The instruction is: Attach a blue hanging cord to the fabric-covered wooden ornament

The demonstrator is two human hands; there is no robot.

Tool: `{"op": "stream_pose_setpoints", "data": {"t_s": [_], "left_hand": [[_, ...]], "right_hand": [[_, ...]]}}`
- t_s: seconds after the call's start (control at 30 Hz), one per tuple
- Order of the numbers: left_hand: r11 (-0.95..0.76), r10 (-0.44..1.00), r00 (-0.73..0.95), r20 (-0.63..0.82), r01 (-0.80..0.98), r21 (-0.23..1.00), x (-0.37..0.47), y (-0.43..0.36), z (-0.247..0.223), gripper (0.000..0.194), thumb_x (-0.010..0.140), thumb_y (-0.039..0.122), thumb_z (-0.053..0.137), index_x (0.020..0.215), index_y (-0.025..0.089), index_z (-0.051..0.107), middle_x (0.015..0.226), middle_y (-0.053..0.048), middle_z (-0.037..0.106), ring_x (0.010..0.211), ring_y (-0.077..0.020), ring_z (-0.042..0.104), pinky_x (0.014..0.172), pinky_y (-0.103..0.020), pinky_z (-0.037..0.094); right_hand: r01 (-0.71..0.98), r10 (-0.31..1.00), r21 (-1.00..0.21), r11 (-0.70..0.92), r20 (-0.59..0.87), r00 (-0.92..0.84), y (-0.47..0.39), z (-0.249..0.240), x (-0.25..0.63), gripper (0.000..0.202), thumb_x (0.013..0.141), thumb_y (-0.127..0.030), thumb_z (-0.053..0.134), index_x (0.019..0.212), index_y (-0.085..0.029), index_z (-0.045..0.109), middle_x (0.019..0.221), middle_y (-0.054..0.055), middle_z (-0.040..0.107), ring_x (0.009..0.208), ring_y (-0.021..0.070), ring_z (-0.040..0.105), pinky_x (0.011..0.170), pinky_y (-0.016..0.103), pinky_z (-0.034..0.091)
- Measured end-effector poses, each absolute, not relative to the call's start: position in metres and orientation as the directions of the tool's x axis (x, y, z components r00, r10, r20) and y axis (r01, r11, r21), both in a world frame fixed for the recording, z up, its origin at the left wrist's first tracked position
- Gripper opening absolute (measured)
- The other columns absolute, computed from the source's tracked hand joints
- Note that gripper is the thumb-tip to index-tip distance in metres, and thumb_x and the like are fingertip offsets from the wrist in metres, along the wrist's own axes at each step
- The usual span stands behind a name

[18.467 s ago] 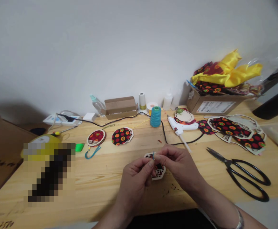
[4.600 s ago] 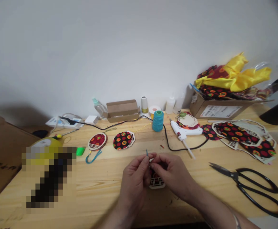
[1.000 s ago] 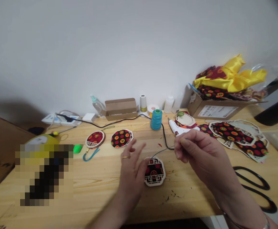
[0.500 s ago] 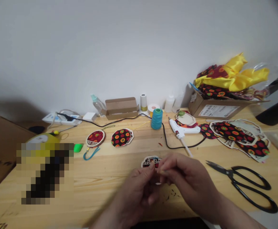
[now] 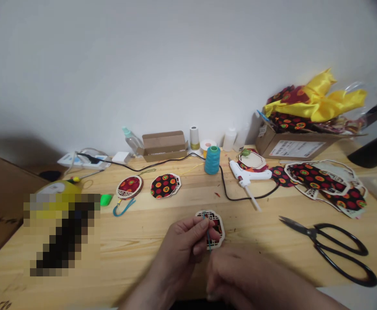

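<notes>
A small eight-sided wooden lattice piece (image 5: 219, 230) with dark red patterned cloth is at the front middle of the table. My left hand (image 5: 191, 239) is closed by it, thumb and fingers pinching a teal cord (image 5: 208, 241) that runs down across the lattice. Just below and to the right, my right hand (image 5: 229, 273) is closed with its fingers curled down beside the cord's lower end; what it holds, if anything, is hidden and blurred. Further back stands a teal thread spool (image 5: 212, 160).
Black-handled scissors (image 5: 311, 234) lie at the right. A white glue gun (image 5: 251, 174) trails a black cable. Finished pieces (image 5: 129, 187) lie left, patterned pieces (image 5: 324, 178) right. Cardboard box (image 5: 296, 146) with yellow cloth stands behind. A green object (image 5: 105, 199) lies left.
My right hand has moved down, away from my left fingertips. The lattice piece now shows more, and the teal cord is visible running down from my left hand's pinch.
</notes>
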State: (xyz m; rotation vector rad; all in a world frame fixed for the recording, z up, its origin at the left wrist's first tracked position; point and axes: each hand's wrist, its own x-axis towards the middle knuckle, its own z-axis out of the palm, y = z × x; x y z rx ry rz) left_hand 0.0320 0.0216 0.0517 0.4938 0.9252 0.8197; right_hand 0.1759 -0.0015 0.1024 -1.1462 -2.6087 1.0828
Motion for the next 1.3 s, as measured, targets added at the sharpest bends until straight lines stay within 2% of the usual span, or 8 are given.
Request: {"op": "stream_pose_setpoints", "data": {"t_s": [0.17, 0.3, 0.57, 0.77, 0.9, 1.1, 1.2, 1.3], "left_hand": [[0.584, 0.812, 0.279, -0.513, -0.417, 0.697, 0.032, 0.026, 0.050, 0.014, 0.072, 0.022, 0.067, 0.067, 0.009, 0.065, 0.056, -0.001, 0.058, 0.042, -0.0026, 0.035, 0.039, -0.016, 0.014], [0.532, 0.846, 0.247, -0.472, -0.436, 0.726, 0.032, 0.025, 0.046, 0.016, 0.074, 0.022, 0.065, 0.065, 0.009, 0.065, 0.056, -0.001, 0.057, 0.047, -0.0052, 0.044, 0.043, -0.016, 0.028], [0.559, 0.828, 0.265, -0.494, -0.466, 0.686, 0.029, 0.024, 0.047, 0.011, 0.075, 0.022, 0.064, 0.072, 0.011, 0.065, 0.058, 0.000, 0.058, 0.049, -0.0087, 0.052, 0.048, -0.020, 0.041], [0.573, 0.819, 0.320, -0.477, -0.522, 0.633, 0.030, 0.025, 0.051, 0.009, 0.073, 0.016, 0.065, 0.070, 0.008, 0.064, 0.057, 0.001, 0.054, 0.039, -0.0002, 0.032, 0.037, -0.013, 0.018], [0.556, 0.830, 0.303, -0.468, -0.521, 0.648, 0.029, 0.025, 0.052, 0.011, 0.073, 0.017, 0.066, 0.068, 0.008, 0.065, 0.052, 0.003, 0.050, 0.040, 0.0004, 0.022, 0.039, -0.014, 0.014], [0.549, 0.835, 0.252, -0.489, -0.441, 0.710, 0.026, 0.021, 0.054, 0.013, 0.072, 0.022, 0.067, 0.068, 0.010, 0.065, 0.052, 0.003, 0.049, 0.042, -0.0021, 0.026, 0.041, -0.017, 0.014], [0.550, 0.835, 0.274, -0.477, -0.392, 0.737, 0.028, 0.020, 0.056, 0.015, 0.072, 0.023, 0.067, 0.064, 0.011, 0.064, 0.050, 0.003, 0.048, 0.043, -0.0029, 0.027, 0.041, -0.018, 0.013], [0.537, 0.840, 0.307, -0.448, -0.347, 0.769, 0.030, 0.019, 0.057, 0.017, 0.072, 0.024, 0.066, 0.062, 0.011, 0.064, 0.050, 0.003, 0.048, 0.042, -0.0037, 0.027, 0.040, -0.020, 0.013]], "right_hand": [[0.569, 0.388, -0.599, 0.563, -0.417, -0.822, 0.006, 0.096, 0.164, 0.010, 0.078, -0.019, 0.060, 0.077, -0.022, 0.069, 0.071, -0.002, 0.070, 0.055, 0.0101, 0.058, 0.039, 0.018, 0.029], [0.532, 0.304, -0.519, 0.669, -0.463, -0.833, 0.004, 0.085, 0.159, 0.013, 0.080, -0.019, 0.057, 0.083, -0.021, 0.069, 0.076, 0.000, 0.072, 0.050, 0.0105, 0.058, 0.036, 0.019, 0.024], [0.530, 0.421, -0.474, 0.703, -0.323, -0.848, -0.016, 0.056, 0.156, 0.014, 0.069, -0.014, 0.060, 0.061, -0.023, 0.067, 0.040, -0.007, 0.058, 0.023, 0.0050, 0.035, 0.029, 0.016, 0.022], [0.637, 0.554, -0.616, 0.464, -0.359, -0.751, -0.025, 0.038, 0.157, 0.020, 0.072, -0.016, 0.057, 0.053, -0.022, 0.063, 0.041, -0.007, 0.053, 0.024, 0.0043, 0.020, 0.025, 0.017, 0.013], [0.501, 0.550, -0.768, 0.399, -0.237, -0.801, -0.015, 0.056, 0.173, 0.023, 0.070, -0.015, 0.059, 0.049, -0.022, 0.059, 0.041, -0.007, 0.050, 0.029, 0.0048, 0.032, 0.029, 0.015, 0.024], [0.467, 0.746, -0.829, 0.309, -0.093, -0.659, 0.019, 0.090, 0.210, 0.012, 0.080, -0.022, 0.056, 0.086, -0.022, 0.066, 0.071, -0.002, 0.065, 0.063, 0.0100, 0.056, 0.057, 0.020, 0.042], [0.450, 0.911, -0.867, 0.214, 0.010, -0.413, 0.033, 0.087, 0.212, 0.023, 0.085, -0.018, 0.048, 0.105, -0.019, 0.058, 0.081, 0.001, 0.062, 0.060, 0.0085, 0.050, 0.055, 0.020, 0.041], [0.408, 0.903, -0.880, 0.244, 0.053, -0.426, 0.039, 0.077, 0.204, 0.055, 0.079, -0.010, 0.051, 0.131, -0.025, 0.037, 0.111, 0.005, 0.056, 0.059, 0.0061, 0.048, 0.055, 0.020, 0.042]]}}
